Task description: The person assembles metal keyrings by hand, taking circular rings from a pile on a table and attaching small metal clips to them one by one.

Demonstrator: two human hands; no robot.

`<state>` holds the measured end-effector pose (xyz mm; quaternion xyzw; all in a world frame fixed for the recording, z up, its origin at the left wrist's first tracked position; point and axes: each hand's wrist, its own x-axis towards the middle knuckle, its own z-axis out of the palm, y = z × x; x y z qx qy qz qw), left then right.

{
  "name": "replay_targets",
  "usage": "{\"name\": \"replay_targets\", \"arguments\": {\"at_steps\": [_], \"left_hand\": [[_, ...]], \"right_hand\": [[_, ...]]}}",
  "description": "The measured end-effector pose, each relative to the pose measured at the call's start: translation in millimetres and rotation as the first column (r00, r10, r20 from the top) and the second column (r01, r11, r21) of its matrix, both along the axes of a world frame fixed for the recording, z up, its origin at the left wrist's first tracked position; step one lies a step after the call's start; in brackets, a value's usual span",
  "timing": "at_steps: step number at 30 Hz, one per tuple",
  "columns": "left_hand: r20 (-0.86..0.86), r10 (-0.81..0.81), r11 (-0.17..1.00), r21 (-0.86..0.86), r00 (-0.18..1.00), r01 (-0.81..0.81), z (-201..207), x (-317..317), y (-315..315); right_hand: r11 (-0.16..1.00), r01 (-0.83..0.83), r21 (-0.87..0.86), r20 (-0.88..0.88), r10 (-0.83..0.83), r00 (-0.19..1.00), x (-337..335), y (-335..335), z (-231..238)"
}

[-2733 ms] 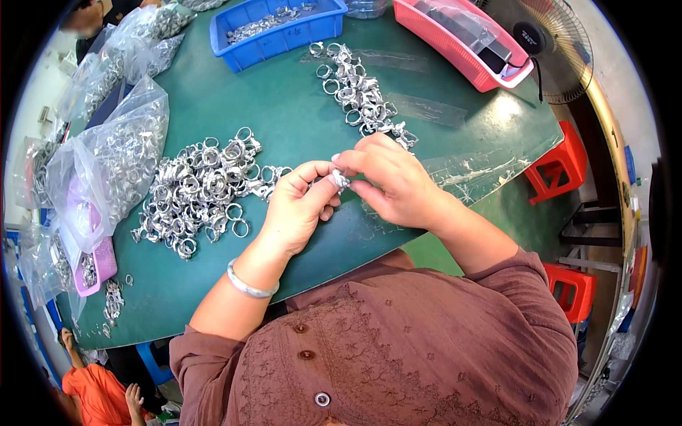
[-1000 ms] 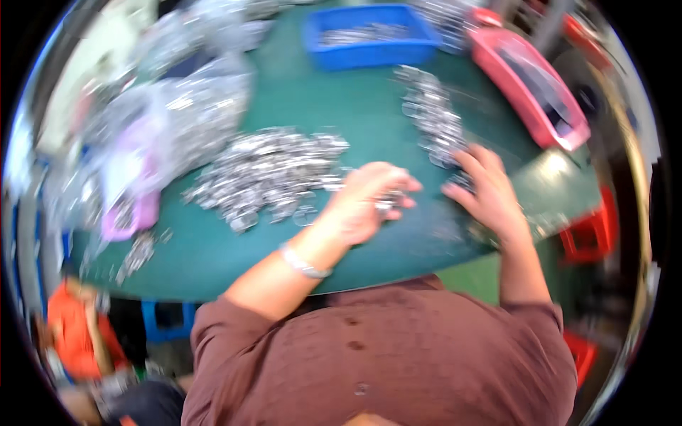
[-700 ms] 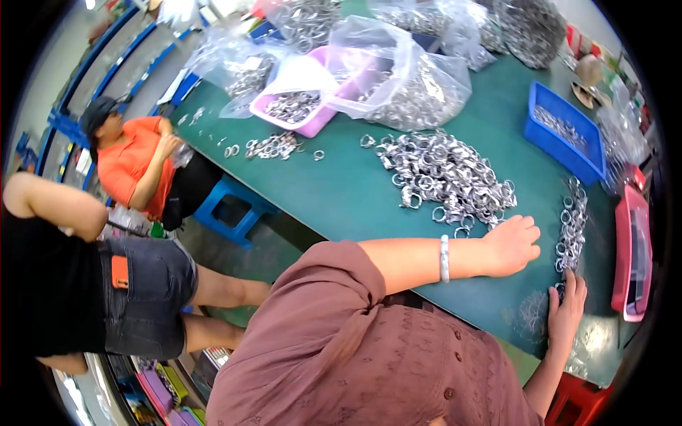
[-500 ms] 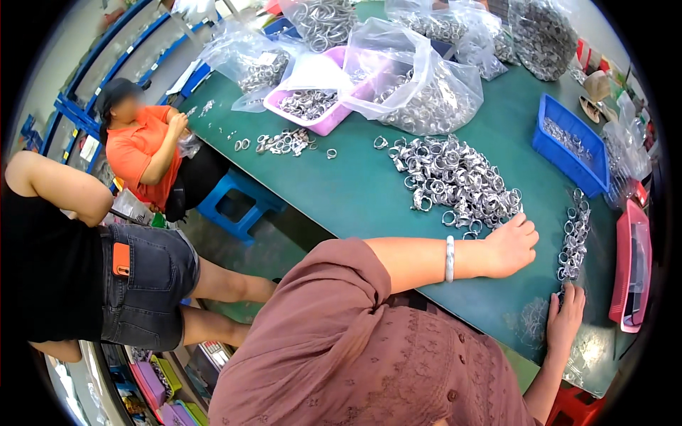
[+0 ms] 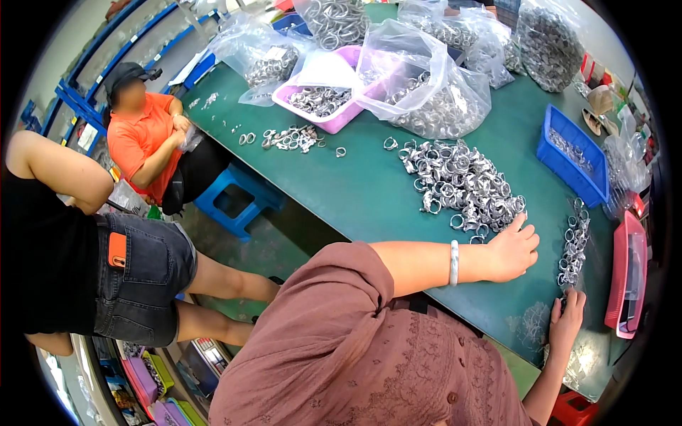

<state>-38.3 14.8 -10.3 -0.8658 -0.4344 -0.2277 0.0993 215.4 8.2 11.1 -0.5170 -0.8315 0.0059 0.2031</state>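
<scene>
My left hand [image 5: 513, 250], with a pale bangle on its wrist, rests at the near right edge of a heap of silver-coloured metal rings [image 5: 465, 181]. Its index finger reaches out to the rings there; the other fingers are loosely bent, and nothing shows in them. Farther right, my right hand [image 5: 566, 321] is at the near end of a long row of similar rings [image 5: 574, 245]. Its thumb and fingers close around a small dark-looking ring, mostly hidden by the fingers.
A blue basket [image 5: 574, 160] with small parts stands beyond the row, and a pink tray [image 5: 625, 277] lies at the right edge. Across the green table [image 5: 312, 192] are a pink basket [image 5: 348, 117] and bags of rings [image 5: 444, 106]. Two people [image 5: 145, 138] are at the left.
The view has shifted slightly. My left index finger now stretches toward the heap's edge, where the hand was more curled before. My right hand stays by the row's near end, its fingers more bent.
</scene>
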Motion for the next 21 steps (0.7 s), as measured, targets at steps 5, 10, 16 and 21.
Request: {"name": "replay_targets", "arguments": {"at_steps": [5, 10, 16, 21], "left_hand": [[-0.004, -0.001, 0.999, -0.044, 1.0, 0.001, 2.6, 2.1, -0.9], [0.027, -0.015, 0.999, -0.049, 1.0, 0.016, 3.9, 4.0, -1.7], [0.079, -0.032, 0.995, -0.088, 0.996, 0.039, 9.2, 7.3, -3.7], [0.138, -0.051, 0.994, -0.093, 0.989, 0.064, 16.7, 13.4, -4.7]], "right_hand": [[0.997, 0.0, 0.076, 0.019, -0.001, 1.0, 1.4, -5.9, -7.4], [0.997, -0.016, 0.074, -0.028, 0.018, 0.999, 2.7, -7.3, -5.8], [0.988, -0.066, -0.139, -0.262, 0.027, 0.965, 10.5, 0.2, 0.9], [0.978, -0.188, -0.086, -0.453, 0.13, 0.882, 18.9, 17.4, 14.2]]}}
